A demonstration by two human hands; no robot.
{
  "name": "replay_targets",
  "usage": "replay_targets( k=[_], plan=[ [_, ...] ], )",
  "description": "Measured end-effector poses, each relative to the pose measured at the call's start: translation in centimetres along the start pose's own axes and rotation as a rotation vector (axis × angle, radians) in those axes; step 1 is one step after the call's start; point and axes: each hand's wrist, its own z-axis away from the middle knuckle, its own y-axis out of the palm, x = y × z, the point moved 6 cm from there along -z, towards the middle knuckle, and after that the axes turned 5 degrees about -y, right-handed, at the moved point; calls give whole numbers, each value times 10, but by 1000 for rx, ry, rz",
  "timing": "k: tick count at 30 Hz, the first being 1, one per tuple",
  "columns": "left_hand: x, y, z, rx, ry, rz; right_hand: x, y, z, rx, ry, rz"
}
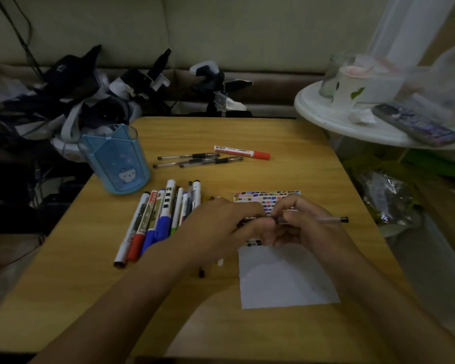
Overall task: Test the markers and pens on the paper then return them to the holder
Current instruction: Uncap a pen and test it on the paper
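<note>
Counter fills most of my view, wood-grain top, w/ the white paper lying right of centre. Its far half is packed w/ rows of small coloured test strokes; near half is blank. So testing looks well along, but I judge the return step hardly begun.

Blue pen holder stands upright at the far-left part of the counter. Can't see anything standing in it from here, looks empty, tho the translucent wall makes that hard to confirm.

Marker pile lies btwn holder and paper: approx a dozen whiteboard markers and pens side by side, red and blue caps toward me. Farther back, three black gel pens lie together, and a red-capped marker sits just beside them. Can't tell which group is tested and which isn't.

Both hands meet over the marked part of the paper. Right hand is closed around a slim clear-barrelled pen, its black end pointing right. Left hand pinches at the pen's other end; likely capping or uncapping, fingers hide the tip so can't say which.

Left to do, by my read: finish this pen, then everything loose goes into the holder.
</note>
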Motion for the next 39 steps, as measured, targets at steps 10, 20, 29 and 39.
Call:
replay_targets(
  k=[10, 20, 29, 39],
  plan=[
    [20, 14, 5, 171, -106, -405, -16, -24, 8, -142, -103, 363],
    [19, 17, 5, 227, -143, -480, -21, -15, 11, -163, -216, 653],
    [19, 16, 5, 231, -150, -442, -23, -12, 11, -174, -252, 705],
    [20, 17, 4, 226, -143, -446, -22, -11, 11, -166, -267, 753]
  ],
)
